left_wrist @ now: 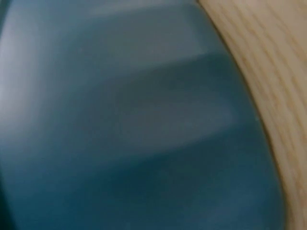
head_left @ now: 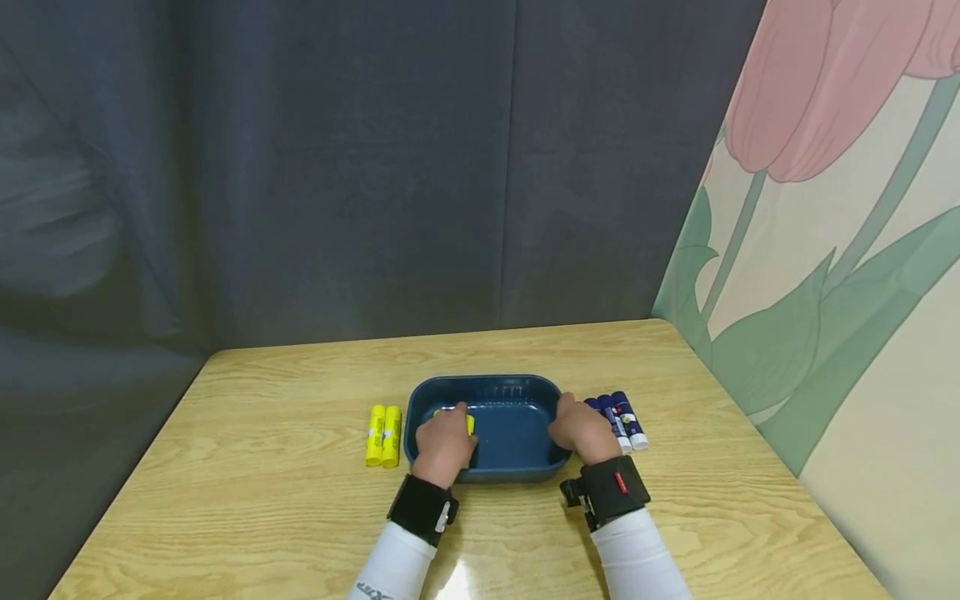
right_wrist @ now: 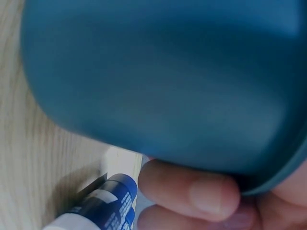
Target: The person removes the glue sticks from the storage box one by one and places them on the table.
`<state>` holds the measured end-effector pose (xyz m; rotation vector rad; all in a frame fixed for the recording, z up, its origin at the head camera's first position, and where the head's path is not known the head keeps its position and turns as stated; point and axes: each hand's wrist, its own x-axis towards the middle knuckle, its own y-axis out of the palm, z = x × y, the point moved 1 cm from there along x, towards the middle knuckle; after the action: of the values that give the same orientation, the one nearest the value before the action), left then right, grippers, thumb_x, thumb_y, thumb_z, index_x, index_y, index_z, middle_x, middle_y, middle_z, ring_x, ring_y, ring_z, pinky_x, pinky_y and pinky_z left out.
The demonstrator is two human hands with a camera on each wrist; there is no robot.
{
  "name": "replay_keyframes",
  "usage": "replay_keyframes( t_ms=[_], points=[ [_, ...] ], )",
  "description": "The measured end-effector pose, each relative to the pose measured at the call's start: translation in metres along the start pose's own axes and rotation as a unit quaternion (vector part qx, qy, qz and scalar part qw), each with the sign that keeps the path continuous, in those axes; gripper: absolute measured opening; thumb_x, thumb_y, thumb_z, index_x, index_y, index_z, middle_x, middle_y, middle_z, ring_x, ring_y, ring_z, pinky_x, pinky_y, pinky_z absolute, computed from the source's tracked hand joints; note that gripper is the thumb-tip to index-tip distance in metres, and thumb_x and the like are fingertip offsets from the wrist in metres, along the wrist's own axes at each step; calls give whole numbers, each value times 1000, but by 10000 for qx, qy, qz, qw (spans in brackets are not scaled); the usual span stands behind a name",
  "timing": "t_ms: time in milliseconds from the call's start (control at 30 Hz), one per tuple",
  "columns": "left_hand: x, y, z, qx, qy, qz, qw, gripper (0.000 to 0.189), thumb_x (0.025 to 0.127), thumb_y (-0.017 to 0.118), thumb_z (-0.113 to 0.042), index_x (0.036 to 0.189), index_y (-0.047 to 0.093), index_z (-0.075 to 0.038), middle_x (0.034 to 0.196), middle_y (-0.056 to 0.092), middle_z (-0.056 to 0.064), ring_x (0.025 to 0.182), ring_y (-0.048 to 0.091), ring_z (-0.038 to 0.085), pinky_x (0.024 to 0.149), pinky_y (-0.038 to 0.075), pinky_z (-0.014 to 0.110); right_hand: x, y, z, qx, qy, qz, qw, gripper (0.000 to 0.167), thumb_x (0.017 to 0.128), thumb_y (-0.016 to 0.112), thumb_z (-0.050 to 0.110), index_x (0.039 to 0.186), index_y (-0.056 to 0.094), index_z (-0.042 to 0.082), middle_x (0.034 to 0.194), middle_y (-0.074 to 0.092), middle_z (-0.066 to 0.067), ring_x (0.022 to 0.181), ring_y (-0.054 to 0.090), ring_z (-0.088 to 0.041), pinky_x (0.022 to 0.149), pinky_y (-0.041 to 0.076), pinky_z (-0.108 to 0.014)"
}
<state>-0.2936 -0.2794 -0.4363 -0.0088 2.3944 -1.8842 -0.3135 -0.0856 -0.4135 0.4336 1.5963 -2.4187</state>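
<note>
A dark blue rectangular tray [head_left: 517,475] stands on the table. My left hand [head_left: 444,442] is inside its left part, fingers curled down round a yellow glue stick [head_left: 470,424] that is mostly hidden beneath them. In the left wrist view only the blurred outer wall of the tray [left_wrist: 144,120] shows, without the hand. With my right hand [head_left: 583,427] I grip the tray's right rim; the right wrist view has the fingers [right_wrist: 192,189] bent against the wall under the lip.
Two yellow glue sticks [head_left: 382,436] lie side by side just left of the tray. Several dark blue glue sticks with white ends [head_left: 628,421] lie close beside my right hand. Behind the wooden table [head_left: 262,467] hangs a dark curtain [head_left: 375,167]; a painted wall [head_left: 862,375] borders the right.
</note>
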Motion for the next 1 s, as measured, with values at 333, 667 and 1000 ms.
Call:
replay_keyframes(
  t_ms=[333, 667, 1000],
  points=[
    [0, 1, -1, -121, 7, 78, 9999, 55, 75, 65, -34, 123, 46, -15, 101, 58, 9, 85, 56, 25, 67, 43, 43, -1, 0, -1, 30, 26, 60, 10000, 54, 85, 49, 17, 129, 26, -3, 114, 47, -23, 80, 49, -26, 60, 40, -39],
    [-3, -8, -2, -406, 105, 112, 9991, 52, 76, 63, -34, 122, 45, -17, 95, 57, 9, 77, 54, 23, 62, 41, 41, 0, 0, -1, -25, -23, 69, 10000, 56, 85, 49, 17, 130, 24, -4, 114, 47, -23, 79, 49, -27, 58, 40, -38],
    [-9, -31, 5, -1010, 372, -210, 9940, 46, 78, 62, -31, 118, 45, -15, 74, 52, 4, 52, 46, 16, 47, 37, 31, 1, 0, -2, -98, -66, 50, 9999, 56, 84, 50, 18, 129, 26, -5, 111, 47, -23, 79, 49, -28, 60, 39, -40]
  ],
)
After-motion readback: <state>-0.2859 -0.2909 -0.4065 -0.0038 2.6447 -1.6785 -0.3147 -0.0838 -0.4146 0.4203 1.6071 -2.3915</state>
